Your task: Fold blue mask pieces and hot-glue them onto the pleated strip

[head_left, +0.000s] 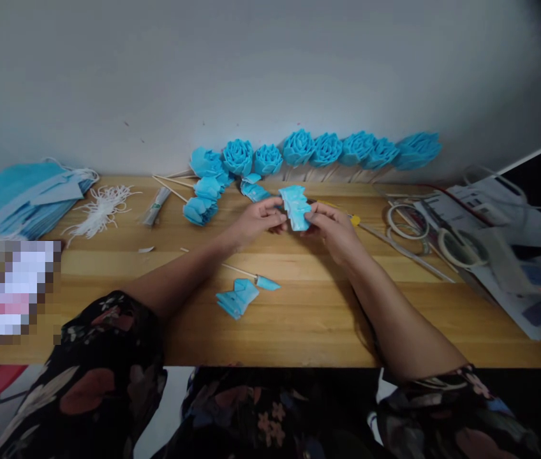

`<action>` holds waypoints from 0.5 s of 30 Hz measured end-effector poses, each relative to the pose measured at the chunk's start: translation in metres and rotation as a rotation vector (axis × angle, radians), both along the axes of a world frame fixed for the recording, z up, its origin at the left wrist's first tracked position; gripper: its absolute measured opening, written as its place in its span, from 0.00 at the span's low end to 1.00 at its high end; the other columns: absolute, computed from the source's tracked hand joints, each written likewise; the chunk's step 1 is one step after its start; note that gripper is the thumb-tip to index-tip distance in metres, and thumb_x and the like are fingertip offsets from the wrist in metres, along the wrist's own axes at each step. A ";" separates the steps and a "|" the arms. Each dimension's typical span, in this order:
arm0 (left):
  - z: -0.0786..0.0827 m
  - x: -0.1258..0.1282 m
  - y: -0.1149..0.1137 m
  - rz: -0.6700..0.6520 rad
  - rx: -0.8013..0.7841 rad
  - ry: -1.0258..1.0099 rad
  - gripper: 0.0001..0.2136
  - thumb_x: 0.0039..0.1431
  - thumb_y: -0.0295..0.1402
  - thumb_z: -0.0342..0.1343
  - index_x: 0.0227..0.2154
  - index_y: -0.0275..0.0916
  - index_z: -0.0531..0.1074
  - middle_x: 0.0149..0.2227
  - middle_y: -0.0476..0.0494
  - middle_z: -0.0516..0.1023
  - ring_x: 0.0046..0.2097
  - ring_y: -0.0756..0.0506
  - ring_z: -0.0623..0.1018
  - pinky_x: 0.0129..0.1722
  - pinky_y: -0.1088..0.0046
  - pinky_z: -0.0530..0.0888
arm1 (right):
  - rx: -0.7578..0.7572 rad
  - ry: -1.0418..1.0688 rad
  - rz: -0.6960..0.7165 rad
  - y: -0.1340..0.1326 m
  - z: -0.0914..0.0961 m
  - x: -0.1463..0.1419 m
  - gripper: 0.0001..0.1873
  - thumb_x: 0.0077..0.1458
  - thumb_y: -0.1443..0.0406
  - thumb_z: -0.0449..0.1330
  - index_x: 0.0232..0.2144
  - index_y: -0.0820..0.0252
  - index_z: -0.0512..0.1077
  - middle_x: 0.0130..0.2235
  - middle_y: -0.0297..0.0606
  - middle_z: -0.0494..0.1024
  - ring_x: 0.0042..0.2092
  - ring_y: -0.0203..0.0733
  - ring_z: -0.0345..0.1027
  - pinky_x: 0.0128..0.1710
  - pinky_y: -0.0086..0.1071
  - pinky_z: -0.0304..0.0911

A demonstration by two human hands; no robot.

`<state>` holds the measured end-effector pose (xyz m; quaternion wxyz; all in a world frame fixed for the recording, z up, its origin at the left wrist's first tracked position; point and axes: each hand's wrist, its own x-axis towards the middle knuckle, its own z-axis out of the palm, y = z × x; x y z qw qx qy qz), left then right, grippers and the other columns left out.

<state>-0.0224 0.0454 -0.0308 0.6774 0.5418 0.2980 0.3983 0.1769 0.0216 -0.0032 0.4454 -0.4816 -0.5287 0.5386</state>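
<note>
Between my hands, above the wooden table, is a stack of folded blue fabric petals (pixel 295 208) with a stepped, jagged edge. My left hand (pixel 265 218) pinches its left side with thumb and fingers. On its lower right side, my right hand (pixel 332 228) grips it with the thumb in front. Nearer to me lies a thin stick with a rolled blue bud (pixel 266 282) at its end. Several more folded blue petals (pixel 238 298) lie just below that bud. Another loose blue petal piece (pixel 254 189) rests behind my left hand.
Finished blue flowers (pixel 326 149) on sticks lean in a row along the wall. At left are blue face masks (pixel 26 197), white ear loops (pixel 106 207) and a bundle of thin wires (pixel 156 205). Tape rolls (pixel 462 247), papers and cables crowd the right side.
</note>
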 end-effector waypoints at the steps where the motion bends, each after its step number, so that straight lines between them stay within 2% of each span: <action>1: 0.000 0.000 -0.001 -0.023 -0.008 0.001 0.18 0.53 0.42 0.70 0.41 0.37 0.77 0.31 0.46 0.81 0.32 0.51 0.77 0.37 0.72 0.72 | 0.002 0.048 -0.002 0.000 0.002 0.001 0.15 0.43 0.54 0.69 0.22 0.55 0.70 0.25 0.31 0.71 0.28 0.36 0.65 0.31 0.33 0.66; 3: 0.001 -0.001 -0.004 -0.077 -0.027 -0.002 0.16 0.55 0.42 0.69 0.39 0.36 0.78 0.33 0.44 0.82 0.34 0.50 0.78 0.38 0.72 0.72 | 0.015 0.127 -0.002 0.000 0.005 0.002 0.16 0.44 0.53 0.70 0.23 0.55 0.70 0.26 0.32 0.71 0.29 0.37 0.65 0.31 0.33 0.68; 5: 0.003 -0.002 -0.008 -0.144 -0.084 -0.003 0.15 0.55 0.38 0.70 0.42 0.35 0.79 0.36 0.41 0.83 0.37 0.49 0.79 0.42 0.70 0.73 | 0.037 0.171 0.001 -0.001 0.009 0.003 0.16 0.45 0.53 0.70 0.24 0.54 0.71 0.26 0.32 0.71 0.29 0.38 0.65 0.31 0.34 0.68; 8: 0.008 -0.004 -0.012 -0.241 -0.281 -0.018 0.15 0.57 0.31 0.68 0.47 0.35 0.78 0.40 0.38 0.84 0.41 0.46 0.82 0.49 0.63 0.75 | 0.071 0.221 0.022 -0.003 0.014 0.005 0.17 0.46 0.52 0.72 0.25 0.54 0.71 0.26 0.33 0.72 0.28 0.38 0.66 0.30 0.34 0.68; 11: 0.011 -0.005 -0.011 -0.302 -0.488 -0.064 0.11 0.65 0.30 0.58 0.49 0.34 0.75 0.46 0.34 0.84 0.44 0.43 0.83 0.55 0.55 0.74 | 0.114 0.274 0.051 -0.006 0.019 0.007 0.18 0.46 0.51 0.73 0.26 0.54 0.73 0.27 0.33 0.72 0.29 0.38 0.67 0.30 0.35 0.68; 15: 0.008 -0.006 -0.006 -0.279 -0.649 -0.103 0.14 0.72 0.30 0.45 0.49 0.33 0.75 0.53 0.32 0.82 0.51 0.43 0.82 0.63 0.55 0.70 | 0.157 0.321 0.082 -0.010 0.026 0.011 0.18 0.46 0.49 0.74 0.29 0.52 0.75 0.30 0.34 0.75 0.30 0.41 0.69 0.30 0.38 0.70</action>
